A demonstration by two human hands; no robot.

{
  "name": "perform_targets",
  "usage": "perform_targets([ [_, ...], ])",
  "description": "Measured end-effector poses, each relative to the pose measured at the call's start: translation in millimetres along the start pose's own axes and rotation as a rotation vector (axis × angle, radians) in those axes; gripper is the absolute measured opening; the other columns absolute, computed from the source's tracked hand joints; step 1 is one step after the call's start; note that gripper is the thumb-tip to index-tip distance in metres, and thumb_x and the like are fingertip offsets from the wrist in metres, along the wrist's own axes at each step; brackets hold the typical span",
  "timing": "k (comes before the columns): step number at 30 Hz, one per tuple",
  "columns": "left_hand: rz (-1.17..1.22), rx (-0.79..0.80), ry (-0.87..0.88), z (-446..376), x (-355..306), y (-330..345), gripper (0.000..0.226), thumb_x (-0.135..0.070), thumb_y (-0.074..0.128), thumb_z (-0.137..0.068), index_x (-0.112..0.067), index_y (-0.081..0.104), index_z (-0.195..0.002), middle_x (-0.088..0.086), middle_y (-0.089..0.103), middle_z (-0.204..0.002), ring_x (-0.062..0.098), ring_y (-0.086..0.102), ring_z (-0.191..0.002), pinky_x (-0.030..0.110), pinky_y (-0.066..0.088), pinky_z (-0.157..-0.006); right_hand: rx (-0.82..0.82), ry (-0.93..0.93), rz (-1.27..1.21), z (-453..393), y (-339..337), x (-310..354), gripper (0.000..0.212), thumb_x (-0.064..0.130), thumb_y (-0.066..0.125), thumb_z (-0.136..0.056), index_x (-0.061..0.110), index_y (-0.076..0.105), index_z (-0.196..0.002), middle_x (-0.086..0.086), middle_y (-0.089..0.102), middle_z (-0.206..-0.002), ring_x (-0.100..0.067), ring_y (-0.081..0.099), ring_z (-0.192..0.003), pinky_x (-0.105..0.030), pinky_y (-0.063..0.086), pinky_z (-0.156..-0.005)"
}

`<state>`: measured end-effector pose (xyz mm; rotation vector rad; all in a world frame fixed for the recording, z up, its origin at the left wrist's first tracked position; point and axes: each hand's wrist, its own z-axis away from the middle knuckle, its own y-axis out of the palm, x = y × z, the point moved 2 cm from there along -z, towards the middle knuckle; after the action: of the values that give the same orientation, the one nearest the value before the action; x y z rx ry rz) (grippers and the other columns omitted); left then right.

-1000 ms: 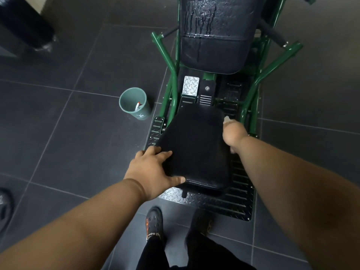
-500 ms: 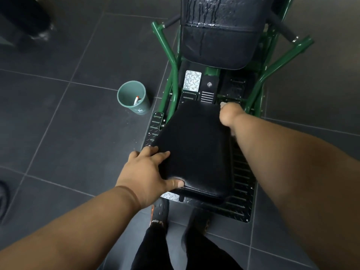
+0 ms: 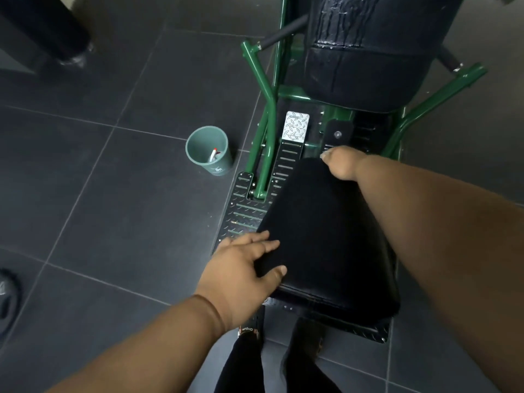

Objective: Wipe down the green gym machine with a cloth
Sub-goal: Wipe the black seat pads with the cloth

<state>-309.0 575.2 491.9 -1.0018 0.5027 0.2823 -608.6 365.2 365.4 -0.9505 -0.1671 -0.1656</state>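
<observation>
The green gym machine (image 3: 269,109) stands ahead, with a black seat pad (image 3: 326,236) below me and a wet-streaked black back pad (image 3: 368,52) behind it. My left hand (image 3: 241,268) rests on the seat's near left corner, fingers straight and thumb on the top. My right hand (image 3: 343,163) is curled into a fist at the seat's far edge. A pale scrap of the cloth (image 3: 323,156) peeks from its fingertips; the rest is hidden in the hand.
A teal cup (image 3: 208,150) holding a small white item stands on the dark floor tiles left of the frame. A black tread footplate (image 3: 241,214) lies under the seat. My shoes (image 3: 249,333) are at its near edge. A dark object (image 3: 42,24) stands far left.
My right hand has slid away from me along the seat's right side to its far edge. The left hand has stayed on the near left corner.
</observation>
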Motion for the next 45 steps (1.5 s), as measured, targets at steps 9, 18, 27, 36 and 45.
perform_targets([
  [9,0.738,-0.057,-0.132,-7,36,8,0.045,-0.021,0.060,-0.087,-0.037,0.075,-0.126,-0.013,0.074,-0.126,0.009,0.067,-0.121,0.039,0.050,-0.112,0.054,-0.114,0.221,-5,-3,98,0.031,0.022,0.045,-0.105,0.020,0.074,-0.116,-0.002,0.063,-0.128,-0.030,0.058,-0.119,-0.041,0.049,-0.098],
  [18,0.875,-0.181,-0.321,-11,68,3,0.039,-0.002,0.053,-0.100,-0.034,0.072,-0.111,-0.008,0.065,-0.091,0.003,0.051,-0.071,0.004,0.042,-0.057,0.111,-0.459,0.265,80,31,152,0.046,0.033,0.034,-0.107,0.024,0.078,-0.104,0.003,0.071,-0.116,-0.021,0.057,-0.116,-0.047,0.037,-0.109],
  [27,0.759,-0.120,-0.383,8,83,-3,0.030,-0.010,0.051,-0.104,-0.027,0.068,-0.121,-0.008,0.070,-0.122,0.004,0.065,-0.101,0.023,0.048,-0.094,0.035,-0.649,0.237,190,56,214,0.055,0.039,0.020,-0.094,0.023,0.072,-0.089,0.010,0.045,-0.082,-0.018,0.044,-0.085,-0.037,0.036,-0.091],
  [36,0.701,-0.035,-0.376,0,88,-1,0.034,-0.028,0.043,-0.100,-0.029,0.075,-0.109,0.002,0.075,-0.112,0.022,0.068,-0.102,0.039,0.053,-0.100,-0.071,-0.274,-0.222,193,47,232,0.033,0.030,0.045,-0.105,0.023,0.060,-0.133,-0.008,0.069,-0.121,-0.030,0.061,-0.113,-0.052,0.042,-0.109],
  [45,0.914,-0.112,-0.496,8,101,-9,0.031,-0.021,0.042,-0.106,-0.026,0.073,-0.101,0.000,0.075,-0.109,0.021,0.067,-0.095,0.035,0.046,-0.079,-0.060,-0.235,0.373,218,75,235,0.038,0.035,0.067,-0.088,0.023,0.070,-0.124,-0.005,0.061,-0.130,-0.041,0.038,-0.142,-0.063,0.017,-0.123],
])
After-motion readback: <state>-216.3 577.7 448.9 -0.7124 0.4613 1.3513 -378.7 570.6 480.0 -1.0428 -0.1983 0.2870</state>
